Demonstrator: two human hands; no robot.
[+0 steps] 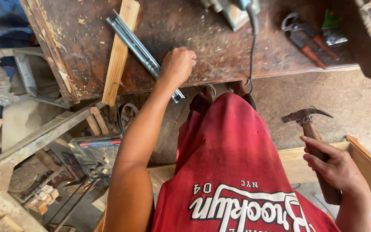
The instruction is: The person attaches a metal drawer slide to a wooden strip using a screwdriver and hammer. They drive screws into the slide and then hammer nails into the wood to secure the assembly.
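- Metal drawer slide point(140, 50) lying slantwise on the dusty brown workbench point(220, 47), running from the upper left of the frame down toward the centre; lower end jutting past the bench's front edge, just below the left hand point(177, 65)
- Left hand curled into a loose fist, resting on the slide near its lower end; fingers together and bent over the metal; cannot tell whether truly gripping or only pressing down
- Wooden strip point(120, 51) lying just beside the slide on its left, crossing under it near the top of the frame; lower end hanging over the bench edge
- Right hand point(336, 167) at the lower right of the frame, fingers clamped round the wooden handle of a claw hammer point(310, 129); rusty head uppermost, claw pointing right, well apart from the bench
- Red shirt point(237, 172) with white lettering filling the lower centre
- Pliers with red handles point(308, 38) lying at the upper right of the bench; power tool point(235, 10) at the top centre, grey cord point(252, 47) trailing down over the bench edge
- Pale wooden frame point(366, 159) under the right hand, lower right
- Scrap wood and metal parts point(44, 172) heaped at the lower left, beneath a rusty angled beam
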